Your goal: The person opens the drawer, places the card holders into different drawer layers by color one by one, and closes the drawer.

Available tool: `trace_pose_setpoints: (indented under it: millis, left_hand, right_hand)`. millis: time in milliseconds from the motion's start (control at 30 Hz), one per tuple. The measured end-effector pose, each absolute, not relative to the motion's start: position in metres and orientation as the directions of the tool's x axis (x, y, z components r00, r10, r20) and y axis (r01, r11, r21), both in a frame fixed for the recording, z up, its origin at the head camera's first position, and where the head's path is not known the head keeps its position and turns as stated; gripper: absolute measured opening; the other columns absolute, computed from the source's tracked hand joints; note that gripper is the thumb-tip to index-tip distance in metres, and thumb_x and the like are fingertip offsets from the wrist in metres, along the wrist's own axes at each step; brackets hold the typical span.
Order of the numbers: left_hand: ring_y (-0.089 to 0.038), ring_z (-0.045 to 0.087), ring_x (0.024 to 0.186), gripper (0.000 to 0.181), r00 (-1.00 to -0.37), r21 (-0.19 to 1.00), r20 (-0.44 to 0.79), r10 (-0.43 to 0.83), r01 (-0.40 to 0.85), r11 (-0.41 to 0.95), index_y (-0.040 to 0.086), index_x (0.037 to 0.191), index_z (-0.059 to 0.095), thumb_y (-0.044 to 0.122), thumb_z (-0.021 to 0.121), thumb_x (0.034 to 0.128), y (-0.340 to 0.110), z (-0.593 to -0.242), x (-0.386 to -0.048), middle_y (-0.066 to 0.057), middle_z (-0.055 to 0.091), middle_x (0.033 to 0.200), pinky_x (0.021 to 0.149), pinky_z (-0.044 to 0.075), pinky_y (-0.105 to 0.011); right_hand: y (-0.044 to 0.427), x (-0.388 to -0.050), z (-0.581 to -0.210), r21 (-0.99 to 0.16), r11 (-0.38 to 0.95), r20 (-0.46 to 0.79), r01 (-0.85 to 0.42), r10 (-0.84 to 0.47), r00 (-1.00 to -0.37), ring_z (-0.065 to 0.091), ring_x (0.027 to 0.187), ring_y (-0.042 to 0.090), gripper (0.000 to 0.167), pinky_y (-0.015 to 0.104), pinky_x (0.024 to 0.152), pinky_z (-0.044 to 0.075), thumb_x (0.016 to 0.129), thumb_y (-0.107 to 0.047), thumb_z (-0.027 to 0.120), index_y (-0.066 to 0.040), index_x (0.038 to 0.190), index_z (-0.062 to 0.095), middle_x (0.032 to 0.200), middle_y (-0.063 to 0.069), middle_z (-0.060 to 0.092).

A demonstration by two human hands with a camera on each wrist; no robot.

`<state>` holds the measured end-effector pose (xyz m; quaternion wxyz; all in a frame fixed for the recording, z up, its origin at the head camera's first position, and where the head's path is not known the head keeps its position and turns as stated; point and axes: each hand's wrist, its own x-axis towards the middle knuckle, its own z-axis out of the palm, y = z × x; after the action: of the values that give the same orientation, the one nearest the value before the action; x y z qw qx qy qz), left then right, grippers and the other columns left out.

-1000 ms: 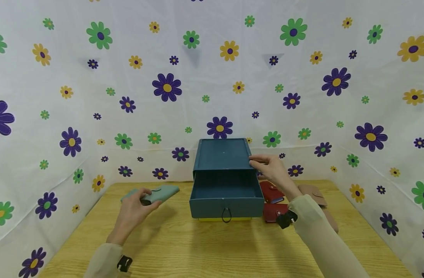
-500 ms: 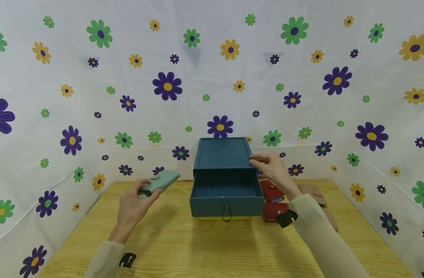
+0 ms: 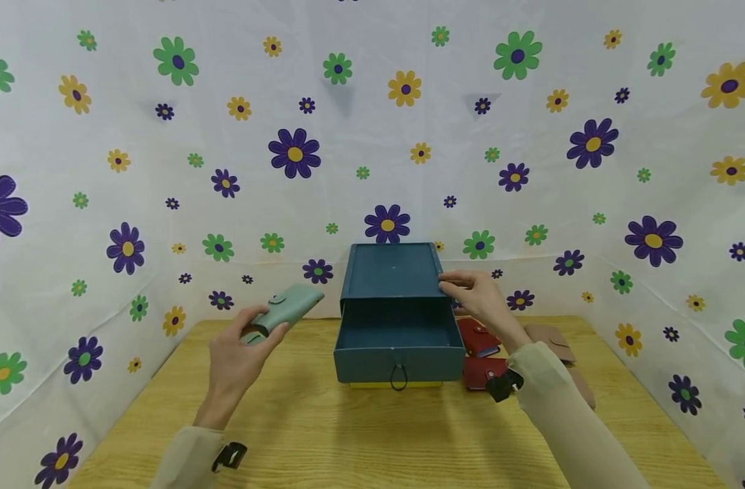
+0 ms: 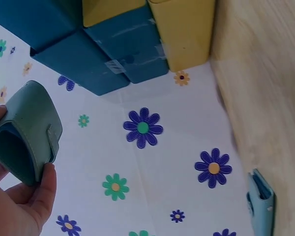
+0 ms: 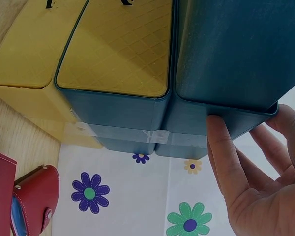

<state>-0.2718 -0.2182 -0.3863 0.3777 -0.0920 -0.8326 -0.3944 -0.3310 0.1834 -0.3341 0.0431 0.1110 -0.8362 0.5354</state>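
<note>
A mint-green snap-strap card holder (image 3: 293, 305) is tilted in the air above the left part of the table. My left hand (image 3: 234, 363) grips its near end between thumb and fingers. In the left wrist view, a second mint-green card holder (image 4: 261, 204) lies on the table. Centre stage is a stacked drawer cabinet (image 3: 392, 268), its blue top drawer (image 3: 398, 365) pulled out and its visible inside bare. Extended fingers of my right hand (image 3: 485, 303) touch the cabinet's upper right side; the right wrist view shows a fingertip against the blue side wall.
Red card holders (image 3: 477, 336) lie just right of the cabinet, partly behind my right arm. Farther right are beige card holders (image 3: 551, 341). Lower yellow drawers (image 5: 115, 46) sit under the blue one. A flower-printed sheet (image 3: 372, 122) encloses the wooden table (image 3: 372, 441) at back and sides.
My left hand has lifted the mint-green card holder off the table, tilting it upward and shifting it slightly right. The right hand and the drawer have stayed in place.
</note>
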Motion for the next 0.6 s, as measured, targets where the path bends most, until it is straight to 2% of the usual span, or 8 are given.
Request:
trace_pose_setpoints:
  millis: [267, 600]
  left_hand:
    - [-0.025, 0.068, 0.089, 0.043, -0.658, 0.582, 0.741, -0.137, 0.526, 0.621, 0.011, 0.116, 0.067, 0.02, 0.083, 0.0773, -0.204, -0.372, -0.262, -0.016, 0.071, 0.112, 0.054, 0.047, -0.011]
    - [-0.022, 0.068, 0.09, 0.044, -0.622, 0.531, 0.779, -0.079, 0.589, 0.609, 0.011, 0.118, 0.068, 0.016, 0.083, 0.0771, -0.185, -0.357, -0.249, -0.014, 0.072, 0.112, 0.073, 0.046, -0.01]
  right_hand:
    - [0.183, -0.331, -0.334, -0.887, 0.402, 0.188, -0.228, -0.137, -0.973, 0.062, 0.117, 0.039, 0.04, 0.043, 0.082, 0.058, 0.098, -0.028, 0.059, -0.009, 0.133, 0.061, 0.136, 0.02, 0.059]
    - [0.182, -0.331, -0.334, -0.884, 0.406, 0.193, -0.233, -0.139, -0.971, 0.062, 0.117, 0.039, 0.04, 0.043, 0.081, 0.059, 0.098, -0.028, 0.059, -0.009, 0.133, 0.061, 0.135, 0.02, 0.06]
